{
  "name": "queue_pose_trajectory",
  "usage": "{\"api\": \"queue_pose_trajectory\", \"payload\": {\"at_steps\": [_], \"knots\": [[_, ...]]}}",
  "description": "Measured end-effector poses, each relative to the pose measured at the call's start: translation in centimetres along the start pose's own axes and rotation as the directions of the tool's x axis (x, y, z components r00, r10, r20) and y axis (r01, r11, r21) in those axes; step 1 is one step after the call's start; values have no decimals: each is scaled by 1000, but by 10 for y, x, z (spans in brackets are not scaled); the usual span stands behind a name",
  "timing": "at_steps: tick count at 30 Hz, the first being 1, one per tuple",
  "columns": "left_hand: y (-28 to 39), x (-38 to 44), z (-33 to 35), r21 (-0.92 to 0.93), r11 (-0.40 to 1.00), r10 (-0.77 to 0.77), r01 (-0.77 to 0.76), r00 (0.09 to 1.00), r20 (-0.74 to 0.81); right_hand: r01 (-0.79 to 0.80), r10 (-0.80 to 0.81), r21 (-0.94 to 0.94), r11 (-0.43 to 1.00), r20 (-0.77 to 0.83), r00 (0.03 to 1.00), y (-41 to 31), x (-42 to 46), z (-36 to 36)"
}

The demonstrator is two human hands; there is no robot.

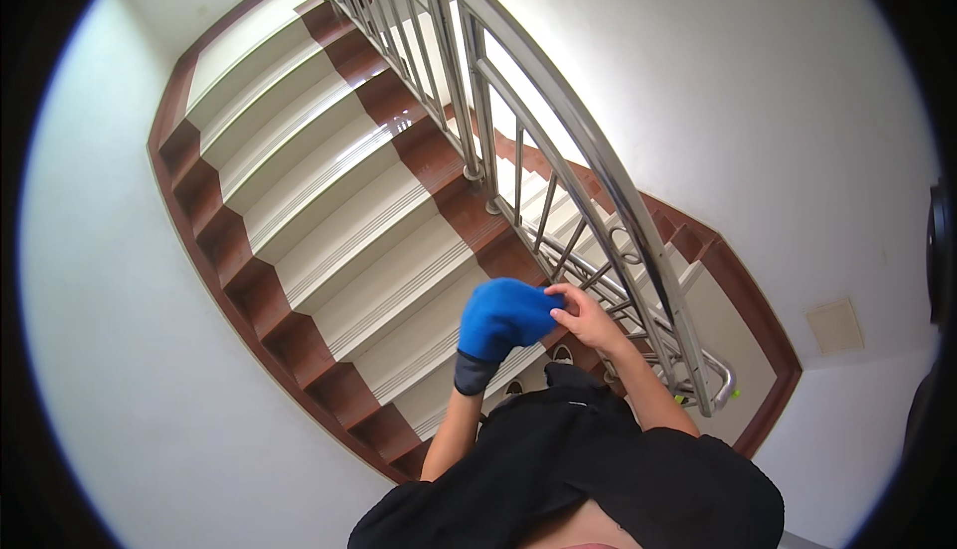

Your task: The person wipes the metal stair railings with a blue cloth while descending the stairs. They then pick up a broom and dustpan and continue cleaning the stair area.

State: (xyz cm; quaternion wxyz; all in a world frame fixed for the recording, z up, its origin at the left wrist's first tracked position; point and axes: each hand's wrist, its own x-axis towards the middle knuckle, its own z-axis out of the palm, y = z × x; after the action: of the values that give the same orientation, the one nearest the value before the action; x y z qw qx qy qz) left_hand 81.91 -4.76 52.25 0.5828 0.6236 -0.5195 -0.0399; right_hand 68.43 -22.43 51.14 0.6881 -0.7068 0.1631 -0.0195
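Observation:
A blue cloth mitt or glove (499, 319) with a dark grey cuff covers my left hand (497, 325), so its fingers are hidden. My right hand (587, 319) is bare, and its thumb and fingertips pinch the far edge of the blue cloth. Both hands are in front of my black shirt, over the stairs. The bare right forearm lies beside the stainless steel railing.
A staircase (351, 250) with pale treads and reddish-brown borders climbs away from me. A stainless steel handrail (598, 138) with balusters runs along its right side. Beyond it, another flight (557, 201) shows. White walls (97, 250) flank the stairs.

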Motion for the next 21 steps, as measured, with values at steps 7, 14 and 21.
{"api": "queue_pose_trajectory", "payload": {"at_steps": [7,14,21], "knots": [[-28,83,8,85,991,-70,102,947,-313,201,-274,-278,939,-254,928,-89,8,-107],[-77,174,72,139,968,-121,208,875,-469,239,-571,-696,677,-292,767,-50,50,-163],[-136,256,100,195,938,-110,288,776,-621,190,-597,-664,724,-463,656,-9,72,-157]]}}
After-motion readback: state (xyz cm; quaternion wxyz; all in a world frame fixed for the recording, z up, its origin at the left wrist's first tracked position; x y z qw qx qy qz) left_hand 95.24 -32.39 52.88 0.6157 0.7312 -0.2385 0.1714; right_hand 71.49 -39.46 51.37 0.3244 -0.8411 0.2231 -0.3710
